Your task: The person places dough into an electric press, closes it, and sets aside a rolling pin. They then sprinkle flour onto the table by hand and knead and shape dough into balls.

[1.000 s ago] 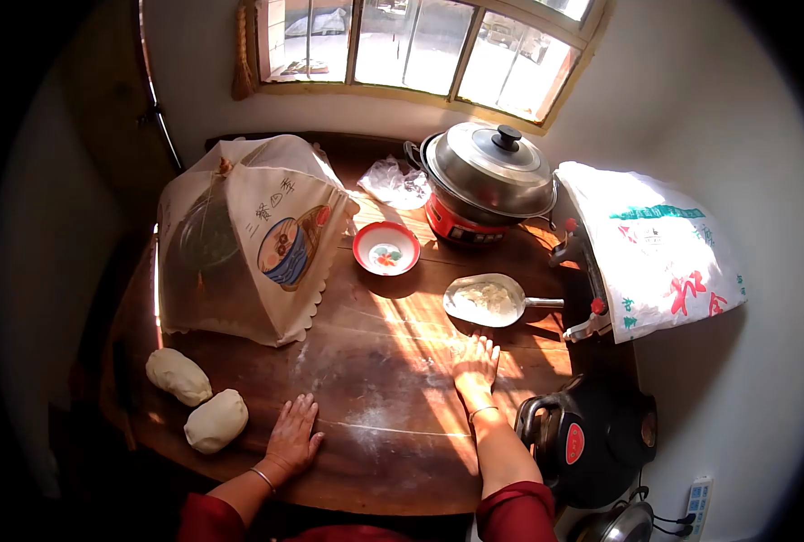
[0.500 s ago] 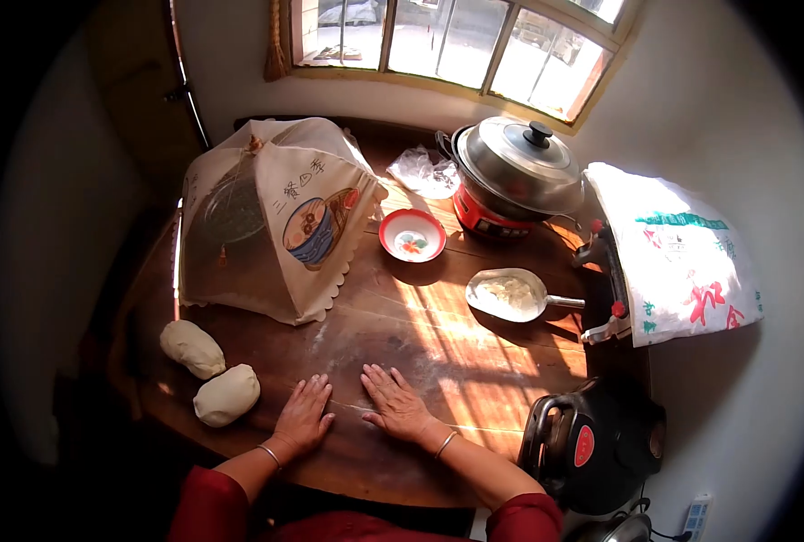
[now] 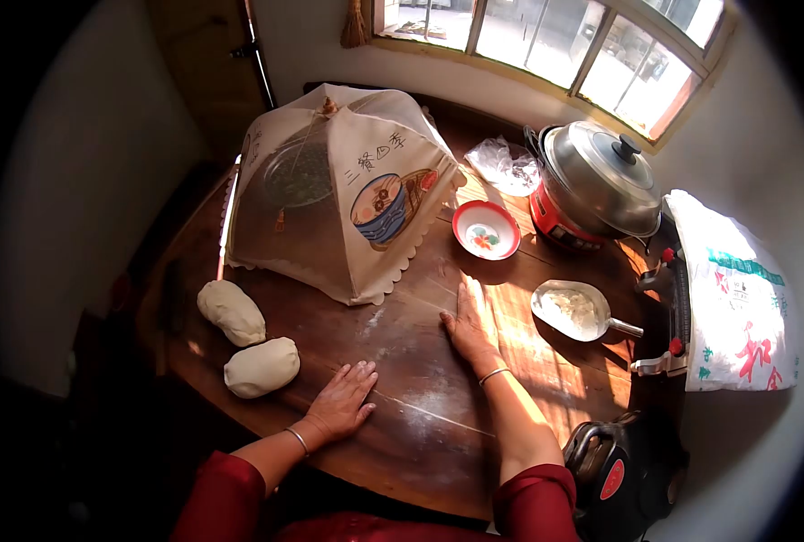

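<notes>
My left hand [image 3: 341, 403] rests palm down near the front edge of the wooden table [image 3: 402, 361], fingers stretched out and empty. To its left lie two smooth lumps of dough, the nearer one [image 3: 262, 368] and a farther one [image 3: 231, 313], close together. My right hand [image 3: 472, 323] lies flat farther forward on the table with nothing in it, its fingers pointing at the red-rimmed dish [image 3: 486, 230]. Right of that hand sits a metal scoop [image 3: 572, 310] with pale flour in it. White flour dust [image 3: 431, 408] is spread on the wood between my hands.
A mesh food cover [image 3: 302, 230] stands at the back left. Farther right are a lidded steel pot [image 3: 605, 176] on a red base, a crumpled plastic bag [image 3: 504, 164], and a printed white sack [image 3: 736, 298]. A black appliance [image 3: 632, 474] is at the front right.
My right hand has slid forward and away from my left hand, toward the dish. My left hand stays near the table's front. The view has turned, so things appear shifted right.
</notes>
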The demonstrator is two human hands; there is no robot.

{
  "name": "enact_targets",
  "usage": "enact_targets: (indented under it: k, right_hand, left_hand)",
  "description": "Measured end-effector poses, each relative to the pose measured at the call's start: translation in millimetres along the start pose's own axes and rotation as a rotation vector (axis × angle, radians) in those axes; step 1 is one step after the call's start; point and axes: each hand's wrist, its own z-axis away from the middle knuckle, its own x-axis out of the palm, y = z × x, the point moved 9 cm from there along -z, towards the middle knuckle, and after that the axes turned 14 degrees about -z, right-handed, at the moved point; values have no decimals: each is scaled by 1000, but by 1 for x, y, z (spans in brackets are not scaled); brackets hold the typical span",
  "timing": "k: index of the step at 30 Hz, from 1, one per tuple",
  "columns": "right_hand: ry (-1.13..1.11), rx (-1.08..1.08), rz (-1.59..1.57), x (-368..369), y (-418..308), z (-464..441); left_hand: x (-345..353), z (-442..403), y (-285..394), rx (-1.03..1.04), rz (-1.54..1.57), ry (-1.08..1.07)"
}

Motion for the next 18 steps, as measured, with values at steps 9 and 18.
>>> enact_targets:
  k: [9, 18]
  right_hand:
    - [-304, -517, 88, 62, -121, 32]
    - [-532, -682, -135, 44, -143, 97]
  left_hand:
    - [-3, 4, -8, -54, 128, 86]
    - [-6, 8, -18, -103, 247, 172]
